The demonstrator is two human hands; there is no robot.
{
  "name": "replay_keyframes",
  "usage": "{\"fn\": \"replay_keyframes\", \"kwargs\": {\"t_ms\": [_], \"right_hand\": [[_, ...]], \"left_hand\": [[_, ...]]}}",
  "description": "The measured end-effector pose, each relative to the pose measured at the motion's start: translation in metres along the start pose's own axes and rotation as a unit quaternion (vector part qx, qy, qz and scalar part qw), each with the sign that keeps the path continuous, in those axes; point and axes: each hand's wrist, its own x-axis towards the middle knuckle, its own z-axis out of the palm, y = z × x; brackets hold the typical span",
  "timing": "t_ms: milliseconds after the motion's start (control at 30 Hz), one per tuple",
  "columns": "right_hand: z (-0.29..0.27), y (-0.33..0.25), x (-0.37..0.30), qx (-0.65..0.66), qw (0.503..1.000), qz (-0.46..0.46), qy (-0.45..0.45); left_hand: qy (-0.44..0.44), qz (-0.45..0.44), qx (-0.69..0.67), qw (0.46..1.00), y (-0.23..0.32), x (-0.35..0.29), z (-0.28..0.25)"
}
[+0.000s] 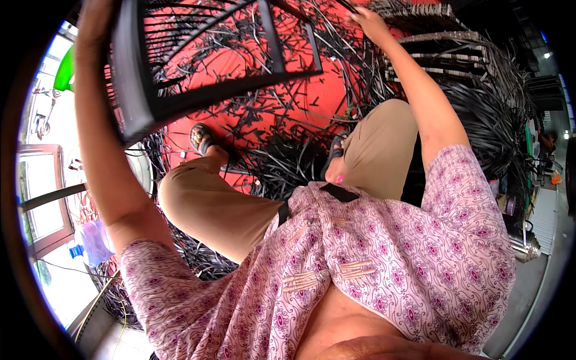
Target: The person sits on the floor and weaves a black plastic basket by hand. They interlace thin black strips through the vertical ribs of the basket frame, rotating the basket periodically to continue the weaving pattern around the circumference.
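A black furniture frame (pixel 210 96), partly woven with thin dark strips, tilts in front of me at the upper left. Its near side is smeared by motion. My left hand (pixel 98 13) is at the top edge beside the frame's left side, its fingers cut off from view. At the top, right of the frame, my right hand (pixel 370 25) has its fingers closed at the end of a thin dark piece, too small to make out. Open gaps between the frame's bars show the red floor behind.
Cut black strips litter the red floor (pixel 324 99) around my sandalled feet. Bundles of long black strips (pixel 480 111) are piled at the right, near stacked dark coils (pixel 441 39). A shiny metal vessel (pixel 528 246) stands at the far right. Left is a brown-framed window (pixel 60 192).
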Motion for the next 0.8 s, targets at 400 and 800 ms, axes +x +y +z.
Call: {"fn": "replay_keyframes", "kwargs": {"t_ms": [400, 800], "right_hand": [[-0.130, -0.051, -0.140, 0.100, 0.973, 0.172, -0.114], [-0.077, -0.094, -0.196, -0.169, 0.975, -0.034, -0.141]], "left_hand": [[-0.207, 0.075, 0.048, 0.974, 0.085, -0.101, 0.269], [-0.163, 0.122, 0.054, 0.978, 0.109, -0.186, 0.358]]}}
